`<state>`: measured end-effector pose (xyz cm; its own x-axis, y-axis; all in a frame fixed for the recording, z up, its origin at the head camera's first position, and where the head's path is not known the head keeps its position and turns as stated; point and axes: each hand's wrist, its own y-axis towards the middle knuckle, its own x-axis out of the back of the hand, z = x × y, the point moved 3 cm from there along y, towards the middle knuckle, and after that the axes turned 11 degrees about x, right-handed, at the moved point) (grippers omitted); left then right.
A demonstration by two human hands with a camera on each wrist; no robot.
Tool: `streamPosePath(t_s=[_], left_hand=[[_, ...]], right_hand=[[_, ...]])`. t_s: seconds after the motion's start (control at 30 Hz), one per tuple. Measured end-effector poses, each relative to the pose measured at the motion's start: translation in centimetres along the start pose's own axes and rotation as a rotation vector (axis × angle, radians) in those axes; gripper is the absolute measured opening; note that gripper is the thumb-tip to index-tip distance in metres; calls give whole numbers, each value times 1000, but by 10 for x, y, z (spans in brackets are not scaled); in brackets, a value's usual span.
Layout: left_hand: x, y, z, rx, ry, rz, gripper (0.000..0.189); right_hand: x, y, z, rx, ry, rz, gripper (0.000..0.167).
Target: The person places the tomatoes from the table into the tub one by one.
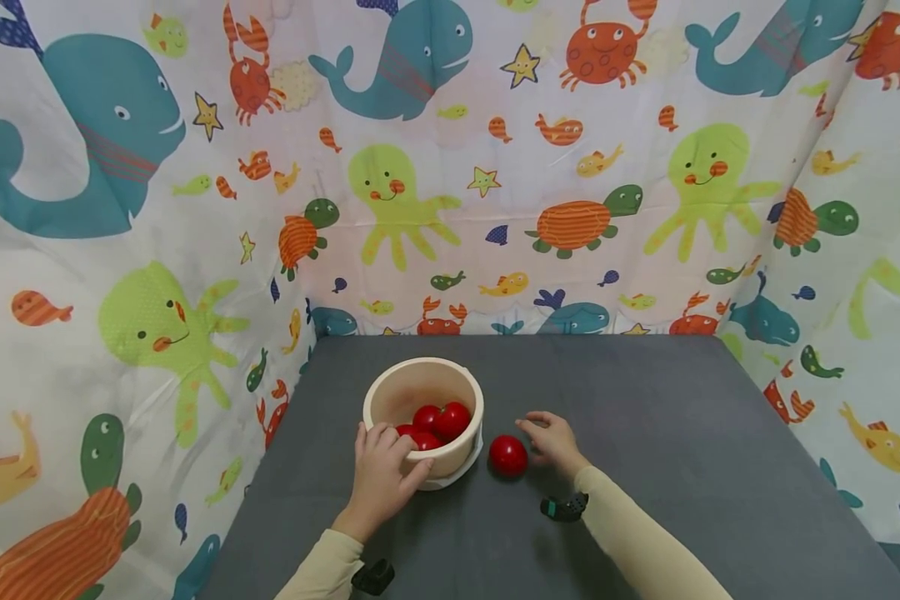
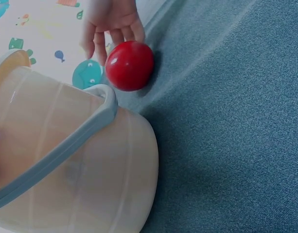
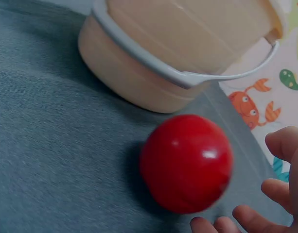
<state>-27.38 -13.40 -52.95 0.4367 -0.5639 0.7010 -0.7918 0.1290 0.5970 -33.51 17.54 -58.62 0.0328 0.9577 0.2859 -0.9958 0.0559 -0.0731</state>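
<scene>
A cream bucket (image 1: 461, 454) with a pale grey handle (image 2: 66, 145) stands on the dark grey table, holding several red tomatoes (image 1: 452, 421). My left hand (image 1: 381, 475) grips the bucket's near left rim, fingers over the edge and thumb against the outer wall. To the right of the bucket, a single shiny red tomato (image 1: 508, 456) lies on the cloth. My right hand (image 1: 555, 442) is just right of this tomato, fingers spread and apart from it. In the right wrist view, a gap shows between the fingertips (image 3: 246, 213) and the tomato.
The dark grey table surface (image 1: 630, 400) extends to the right of both hands. A white curtain (image 1: 450, 208) printed with sea animals rises along the back and both sides. Each wrist wears a dark band, such as the right wristband (image 1: 565, 507).
</scene>
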Motion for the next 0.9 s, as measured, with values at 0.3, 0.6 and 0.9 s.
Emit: streamPosePath(t_s=[0.3,0.6,0.9], left_hand=[[0,0,-2,8,-16,-2,22],[0,0,-1,9,-4,0,21],[1,-1,-1,8,-5,-4,21]], right_hand=[[-14,-4,-1,-13,-11,-6,51],[-24,-8,0,-11,-32,14,48],[-33,-12,-1,22,-35,33,42]])
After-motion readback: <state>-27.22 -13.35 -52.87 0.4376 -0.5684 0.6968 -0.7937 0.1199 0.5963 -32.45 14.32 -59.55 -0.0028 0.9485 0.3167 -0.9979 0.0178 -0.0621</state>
